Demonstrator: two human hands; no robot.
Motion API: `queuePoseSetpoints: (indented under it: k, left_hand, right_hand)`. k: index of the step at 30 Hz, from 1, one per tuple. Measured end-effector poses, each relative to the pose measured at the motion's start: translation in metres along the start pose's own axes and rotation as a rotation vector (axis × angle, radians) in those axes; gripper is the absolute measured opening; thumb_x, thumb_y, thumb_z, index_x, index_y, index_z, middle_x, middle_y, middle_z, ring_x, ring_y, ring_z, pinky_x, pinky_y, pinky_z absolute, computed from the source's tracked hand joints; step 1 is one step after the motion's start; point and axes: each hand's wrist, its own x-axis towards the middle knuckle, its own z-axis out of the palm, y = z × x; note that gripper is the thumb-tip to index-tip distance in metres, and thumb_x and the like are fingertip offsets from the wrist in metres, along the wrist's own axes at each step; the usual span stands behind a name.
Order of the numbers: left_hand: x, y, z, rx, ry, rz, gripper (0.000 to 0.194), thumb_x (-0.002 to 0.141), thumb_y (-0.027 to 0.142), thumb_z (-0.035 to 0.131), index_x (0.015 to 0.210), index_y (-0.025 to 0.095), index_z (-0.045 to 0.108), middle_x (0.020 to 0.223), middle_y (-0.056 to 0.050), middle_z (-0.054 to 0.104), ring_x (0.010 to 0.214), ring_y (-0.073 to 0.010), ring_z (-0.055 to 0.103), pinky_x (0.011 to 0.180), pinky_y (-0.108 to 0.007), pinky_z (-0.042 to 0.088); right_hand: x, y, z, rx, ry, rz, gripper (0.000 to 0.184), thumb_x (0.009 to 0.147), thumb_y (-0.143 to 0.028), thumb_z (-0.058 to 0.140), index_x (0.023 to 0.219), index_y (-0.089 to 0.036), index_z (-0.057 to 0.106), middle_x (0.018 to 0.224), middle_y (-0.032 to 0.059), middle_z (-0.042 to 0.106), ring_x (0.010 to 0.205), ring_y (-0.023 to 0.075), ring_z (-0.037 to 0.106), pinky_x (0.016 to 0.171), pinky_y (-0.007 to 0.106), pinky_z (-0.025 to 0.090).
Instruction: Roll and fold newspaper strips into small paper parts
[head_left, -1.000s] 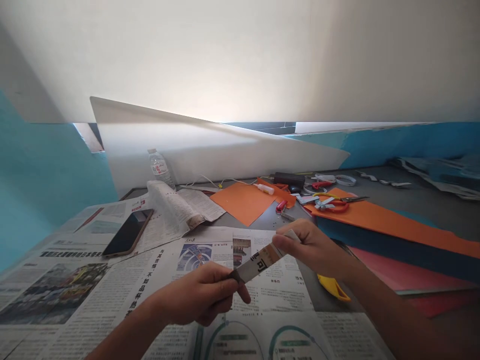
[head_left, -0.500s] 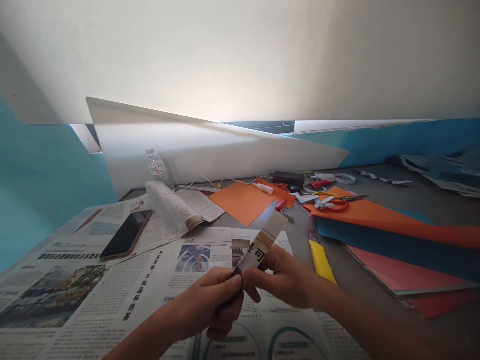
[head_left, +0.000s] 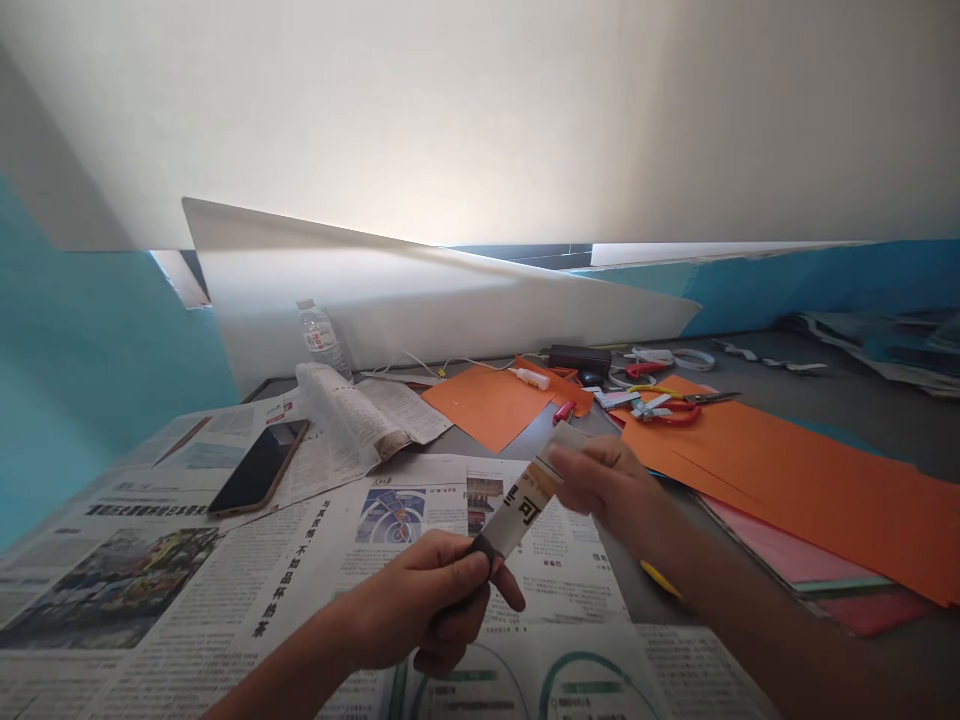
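Note:
A folded strip of newspaper (head_left: 519, 505) with large black characters slants up to the right over the newspaper-covered table. My left hand (head_left: 442, 600) pinches its lower, dark end between thumb and fingers. Closed on the upper, pale end is my right hand (head_left: 604, 490), slightly blurred, with its thumb on the face of the strip. Beneath both hands lie spread newspaper sheets (head_left: 315, 590).
On the left lies a phone (head_left: 259, 467), with a water bottle (head_left: 321, 340) behind it. Orange paper (head_left: 495, 400), a glue tube (head_left: 531, 378), scissors (head_left: 679, 405) and a yellow cutter (head_left: 660, 580) lie beyond and to the right. Stacked coloured sheets (head_left: 795, 490) are at right.
My right hand has moved up along the newspaper strip, from near my left hand to its upper end. My left hand keeps its hold. The orange sheet at right now lies flatter over the stack.

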Motion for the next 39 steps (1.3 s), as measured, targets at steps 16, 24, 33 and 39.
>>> queuePoseSetpoints:
  k: [16, 24, 33, 39]
  left_hand:
    - [0.002, -0.003, 0.004, 0.4, 0.266, 0.095, 0.047, 0.087, 0.063, 0.05, 0.078, 0.017, 0.052, 0.05, 0.01, 0.032, 0.04, -0.0056, 0.023, 0.038, -0.019, 0.021]
    - [-0.006, -0.001, 0.004, 0.677, 0.361, 0.123, 0.044, 0.096, 0.052, 0.038, 0.069, 0.018, 0.045, 0.056, 0.006, 0.037, 0.049, -0.008, 0.031, 0.044, -0.02, 0.027]
    - [-0.008, 0.006, -0.001, 0.6, 0.231, 0.008, 0.043, 0.093, 0.057, 0.04, 0.073, 0.019, 0.045, 0.057, 0.007, 0.037, 0.043, -0.0063, 0.028, 0.038, -0.018, 0.025]
    - [-0.011, 0.005, -0.01, 0.482, 0.145, -0.012, 0.045, 0.091, 0.06, 0.044, 0.071, 0.02, 0.043, 0.05, 0.01, 0.033, 0.038, -0.0053, 0.025, 0.035, -0.017, 0.023]
  right_hand:
    - [-0.009, -0.006, 0.008, -0.452, -0.045, -0.085, 0.052, 0.089, -0.062, 0.045, 0.059, -0.02, 0.043, 0.054, -0.005, 0.031, 0.049, 0.0095, 0.028, 0.044, 0.025, 0.022]
    - [-0.006, 0.003, 0.015, -0.364, -0.267, 0.063, 0.036, 0.087, -0.05, 0.058, 0.075, -0.016, 0.063, 0.06, -0.0024, 0.049, 0.055, 0.01, 0.04, 0.049, 0.023, 0.03]
    - [-0.012, 0.011, 0.026, -0.232, -0.302, 0.057, 0.028, 0.086, -0.041, 0.062, 0.074, -0.016, 0.068, 0.066, 0.0002, 0.058, 0.063, 0.0127, 0.049, 0.055, 0.024, 0.037]
    - [0.002, 0.004, -0.018, -0.062, 0.036, -0.113, 0.049, 0.08, -0.054, 0.067, 0.05, -0.017, 0.051, 0.048, -0.0051, 0.037, 0.046, 0.0082, 0.03, 0.046, 0.025, 0.021]
